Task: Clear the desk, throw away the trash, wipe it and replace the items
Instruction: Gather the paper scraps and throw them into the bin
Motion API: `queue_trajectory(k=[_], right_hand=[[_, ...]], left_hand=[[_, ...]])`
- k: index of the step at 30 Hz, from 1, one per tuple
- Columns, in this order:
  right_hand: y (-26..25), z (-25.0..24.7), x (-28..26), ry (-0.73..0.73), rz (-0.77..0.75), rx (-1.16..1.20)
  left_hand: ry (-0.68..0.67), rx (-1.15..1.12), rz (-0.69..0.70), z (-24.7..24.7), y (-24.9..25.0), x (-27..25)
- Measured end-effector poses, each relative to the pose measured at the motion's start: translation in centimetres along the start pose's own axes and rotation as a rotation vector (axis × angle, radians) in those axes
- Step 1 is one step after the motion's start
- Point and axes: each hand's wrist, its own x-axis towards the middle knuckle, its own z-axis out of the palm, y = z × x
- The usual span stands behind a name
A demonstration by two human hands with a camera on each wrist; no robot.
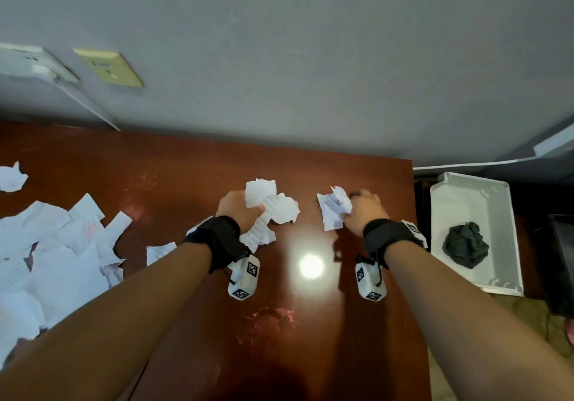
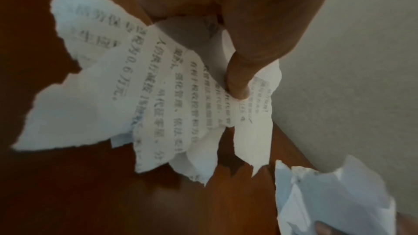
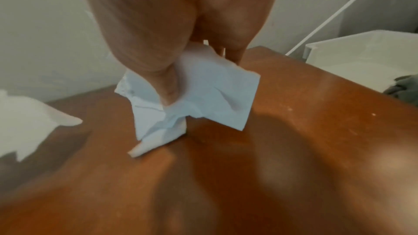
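Trash-gathering is happening mid-frame: left hand (image 1: 237, 209) is clutching printed paper (image 1: 281, 209), right hand (image 1: 366, 211) is pinching crumpled scraps (image 1: 332, 215), likely bunched for one carry off the desk (image 1: 186, 167).

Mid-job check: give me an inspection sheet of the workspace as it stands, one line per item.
Surface: brown desk, glossy, with pale smudges near the front.
Job's things: dark cloth lies in the white tray beside the desk's right edge.
Clutter: paper pile of torn sheets on the desk's left side.
Hands: left hand grips printed scraps; right hand grips a crumpled scrap.
Cables: white cable runs from a wall plug to the desk's back edge.
Surroundings: grey wall, yellowish outlet plate.
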Motion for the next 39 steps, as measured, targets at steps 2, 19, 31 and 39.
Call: queue_trajectory(k=[2, 19, 31, 39], right_hand=[[-0.1, 0.7, 0.0, 0.017, -0.028, -0.025], [0.9, -1.1, -4.2, 0.168, -0.113, 0.524], [-1.6, 1.8, -2.6, -0.049, -0.170, 0.018], [-3.8, 4.2, -3.7, 0.028, -0.288, -0.173]], left_hand=[[-0.008, -0.020, -0.016, 0.7, -0.2, -0.6], [0.061, -0.016, -0.051, 1.7, 0.0, -5.3], [0.029, -0.009, -0.104, 3.0, -1.2, -6.5], [0.033, -0.021, -0.214, 2.9, -3.5, -7.8]])
